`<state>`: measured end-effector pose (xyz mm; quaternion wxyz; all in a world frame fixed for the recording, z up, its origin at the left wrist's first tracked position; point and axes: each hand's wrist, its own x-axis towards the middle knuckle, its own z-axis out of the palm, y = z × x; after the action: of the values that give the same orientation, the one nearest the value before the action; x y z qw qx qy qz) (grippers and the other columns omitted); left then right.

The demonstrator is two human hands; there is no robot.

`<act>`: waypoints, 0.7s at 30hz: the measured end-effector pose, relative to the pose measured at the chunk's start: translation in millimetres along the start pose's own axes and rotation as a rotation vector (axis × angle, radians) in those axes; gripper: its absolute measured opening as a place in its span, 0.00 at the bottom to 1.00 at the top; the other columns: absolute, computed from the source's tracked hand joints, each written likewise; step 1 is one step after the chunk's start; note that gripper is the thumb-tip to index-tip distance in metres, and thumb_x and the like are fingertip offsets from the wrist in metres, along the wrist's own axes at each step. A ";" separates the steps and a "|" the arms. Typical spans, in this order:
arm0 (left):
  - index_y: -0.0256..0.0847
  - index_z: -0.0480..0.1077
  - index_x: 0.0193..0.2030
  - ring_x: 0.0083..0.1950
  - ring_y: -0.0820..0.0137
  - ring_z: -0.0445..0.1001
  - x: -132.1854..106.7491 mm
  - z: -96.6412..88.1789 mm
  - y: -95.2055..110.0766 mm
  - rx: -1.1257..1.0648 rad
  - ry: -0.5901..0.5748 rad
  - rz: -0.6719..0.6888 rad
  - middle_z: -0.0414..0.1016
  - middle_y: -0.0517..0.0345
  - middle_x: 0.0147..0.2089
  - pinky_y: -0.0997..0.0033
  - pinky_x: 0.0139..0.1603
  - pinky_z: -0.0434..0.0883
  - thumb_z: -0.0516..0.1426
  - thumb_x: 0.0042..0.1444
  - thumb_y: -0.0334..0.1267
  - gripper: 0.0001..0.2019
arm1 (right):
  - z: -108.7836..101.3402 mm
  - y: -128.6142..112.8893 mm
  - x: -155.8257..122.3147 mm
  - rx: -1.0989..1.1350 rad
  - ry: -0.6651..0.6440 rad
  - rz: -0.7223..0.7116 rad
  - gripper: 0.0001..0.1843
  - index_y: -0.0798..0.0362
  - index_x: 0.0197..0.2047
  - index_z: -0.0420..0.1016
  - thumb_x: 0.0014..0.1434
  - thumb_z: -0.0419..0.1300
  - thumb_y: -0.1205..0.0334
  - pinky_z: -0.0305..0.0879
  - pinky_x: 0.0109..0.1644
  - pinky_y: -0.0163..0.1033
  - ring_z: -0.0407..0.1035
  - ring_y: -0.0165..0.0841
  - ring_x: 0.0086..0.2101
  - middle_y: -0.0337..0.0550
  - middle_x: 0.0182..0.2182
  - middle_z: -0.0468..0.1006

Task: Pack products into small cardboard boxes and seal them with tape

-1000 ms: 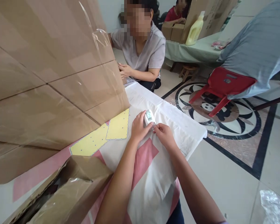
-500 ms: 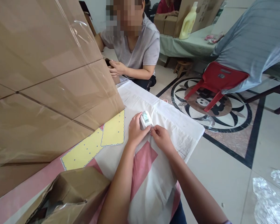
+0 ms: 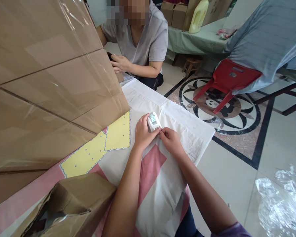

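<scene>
A small white box point(image 3: 153, 122) with a pale green and grey picture or window on its top is held over the cloth-covered table point(image 3: 199, 131). My left hand point(image 3: 143, 134) wraps round its left side, the thumb along its near edge. At the box's near right corner my right hand point(image 3: 170, 139) is closed in a pinch, fingertips against or very close to the corner. What sits in that pinch, if anything, is too small to make out. To the left of my left hand lie yellow dotted sheets point(image 3: 117, 133) with scalloped blue edges.
Large taped cardboard cartons point(image 3: 51, 82) stand along the left. An open cardboard box point(image 3: 86, 194) is near my left forearm. Across the table another person point(image 3: 143, 42) crouches. A red chair point(image 3: 233, 77), with someone on it, and crumpled clear plastic point(image 3: 281, 204) are at right.
The view has tilted down a little, so most things sit slightly higher in it. Both hands keep nearly the same hold at the white box.
</scene>
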<state>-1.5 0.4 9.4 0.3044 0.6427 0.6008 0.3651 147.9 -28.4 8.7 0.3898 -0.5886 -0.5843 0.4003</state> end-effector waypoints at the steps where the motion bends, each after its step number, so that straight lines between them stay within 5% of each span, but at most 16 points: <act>1: 0.52 0.54 0.70 0.73 0.53 0.57 0.0 -1.5 -0.3 -0.011 -0.025 -0.004 0.59 0.49 0.72 0.47 0.74 0.53 0.64 0.55 0.47 0.38 | -0.3 -0.4 -0.2 0.005 -0.006 0.006 0.13 0.50 0.26 0.64 0.60 0.54 0.56 0.54 0.29 0.36 0.60 0.30 0.24 0.36 0.22 0.69; 21: 0.51 0.53 0.72 0.76 0.54 0.53 1.3 -4.3 -8.4 -0.038 -0.061 0.055 0.56 0.50 0.74 0.46 0.75 0.51 0.60 0.57 0.43 0.37 | -0.8 0.2 -0.1 -0.004 -0.020 0.031 0.15 0.50 0.27 0.65 0.62 0.55 0.52 0.54 0.28 0.36 0.60 0.31 0.24 0.38 0.23 0.72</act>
<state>-9.7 2.3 5.0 0.3246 0.6638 0.5663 0.3651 148.7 -28.5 8.8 0.3764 -0.5943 -0.5799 0.4109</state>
